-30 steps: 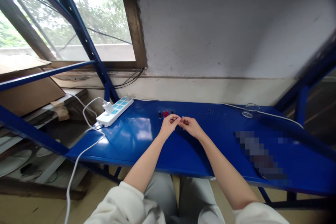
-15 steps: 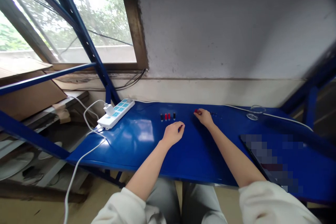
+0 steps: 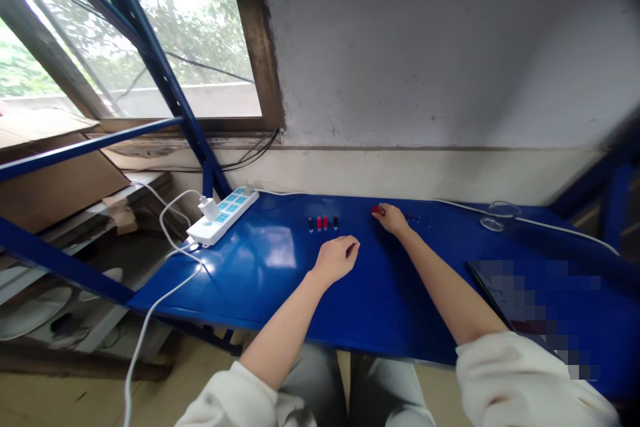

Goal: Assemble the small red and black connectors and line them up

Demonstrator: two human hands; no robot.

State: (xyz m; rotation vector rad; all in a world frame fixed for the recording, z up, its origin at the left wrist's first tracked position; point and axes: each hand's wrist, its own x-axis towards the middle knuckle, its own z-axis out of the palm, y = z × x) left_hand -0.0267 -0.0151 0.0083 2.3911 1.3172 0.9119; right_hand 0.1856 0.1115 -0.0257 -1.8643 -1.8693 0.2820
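Observation:
On the blue table (image 3: 260,293) stands a short row of small upright cylinders with pale lower ends: a black cylinder (image 3: 311,224), two red cylinders (image 3: 322,222) side by side, and another black cylinder (image 3: 335,221) slightly apart on the right. My right hand (image 3: 391,219) pinches a small red piece (image 3: 375,209) near the table's back edge. Just beyond its wrist lie some tiny dark parts (image 3: 414,218), too small to name. In front of the row, my left hand (image 3: 336,259) hovers low with thumb and fingers curled together; whatever is in them, if anything, is hidden.
A white power strip (image 3: 223,217) with a plug and cable sits at the table's back left. Toward the right are a clear round container (image 3: 493,223), a thin white cable (image 3: 565,230) and a dark flat device (image 3: 510,293), partly blurred. A blue metal post (image 3: 170,80) rises at left.
The view has shifted slightly, so the table's things sit a little differently in frame. Both hands keep almost the same pose, the right still pinching the red piece.

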